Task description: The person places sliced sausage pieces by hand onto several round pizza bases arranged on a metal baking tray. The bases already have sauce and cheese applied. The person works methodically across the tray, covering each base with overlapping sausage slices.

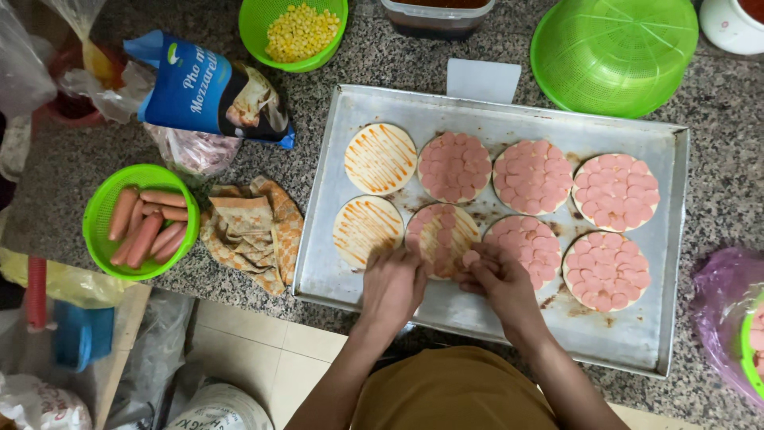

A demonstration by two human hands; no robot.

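Note:
A metal baking tray (pixel 637 334) lies on a speckled stone counter and carries several small round pizza bases. Most bases are fully covered in pink sausage slices; two at the left (pixel 380 158) show only orange sauce stripes. The front middle base (pixel 443 238) is partly covered with slices. My left hand (pixel 394 285) rests on that base's near left edge, fingers curled over slices. My right hand (pixel 497 275) pinches a sausage slice (pixel 471 258) at the base's near right edge.
A green basket of whole sausages (pixel 143 227) and a checked cloth (pixel 251 232) lie left of the tray. A blue cheese bag (pixel 208 91), a green bowl of corn (pixel 301 32), an upturned green basket (pixel 614 49) and a dark tub (pixel 436 16) stand behind. A purple bag (pixel 728 310) sits at the right.

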